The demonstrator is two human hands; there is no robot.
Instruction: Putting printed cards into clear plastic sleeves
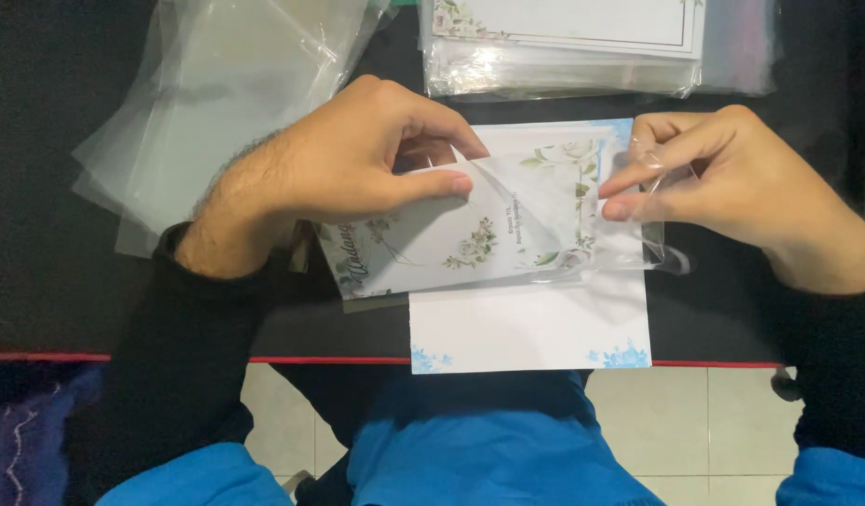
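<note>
Left hand (357, 155) pinching floral card (432, 239), long axis lying 9-to-3. Right hand (723, 169) at 3 o'clock gripping mouth of clear sleeve (629, 239), seemingly holding it open. Card's leading edge sitting inside sleeve, above blue-cornered sheet (531, 328) on black counter (39, 234).

Black table (39, 234) with red edge, loose clear sleeves (217, 84), bagged card stack (564, 47), white card (531, 328)

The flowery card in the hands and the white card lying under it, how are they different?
The flowery card is pinched by the left hand, tilted, and partly inside a clear sleeve that the right hand holds; the white card lies flat, untouched. The flowery card bears green-leafed blooms; the white card is mostly blank with blue corner flowers. Both are rectangular.
</note>
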